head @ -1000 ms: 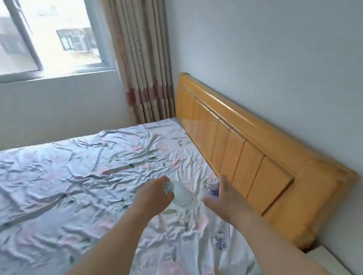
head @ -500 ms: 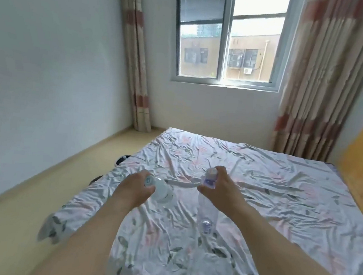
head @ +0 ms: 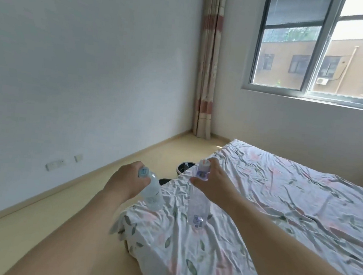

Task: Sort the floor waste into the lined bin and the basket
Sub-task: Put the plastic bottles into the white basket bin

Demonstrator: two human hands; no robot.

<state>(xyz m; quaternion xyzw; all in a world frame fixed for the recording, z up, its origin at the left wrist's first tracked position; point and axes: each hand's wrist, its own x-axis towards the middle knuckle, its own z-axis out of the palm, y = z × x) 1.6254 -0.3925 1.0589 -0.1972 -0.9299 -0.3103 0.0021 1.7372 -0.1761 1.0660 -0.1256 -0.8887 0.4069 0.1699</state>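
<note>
My left hand [head: 125, 179] grips a clear plastic bottle [head: 154, 195] by its neck, the blue-printed cap pointing up. My right hand [head: 212, 182] holds a second clear bottle [head: 198, 207] near its top, and that bottle hangs down with a purple label at its base. Both bottles hover over the near corner of the bed. Past the bed's edge on the floor, a black-lined bin [head: 185, 166] shows partly, with a second dark container [head: 164, 181] just in front of it, mostly hidden by the sheet.
A bed with a crumpled floral sheet [head: 280, 202] fills the right and lower middle. Pale yellow floor [head: 65, 206] runs along the white left wall with sockets [head: 56, 164]. A curtain [head: 207, 73] hangs in the corner beside a window [head: 322, 46].
The view has swung left from the wooden headboard across the window to the room's left corner. Both hands keep their bottles throughout. The bins by the bed's edge have come into view.
</note>
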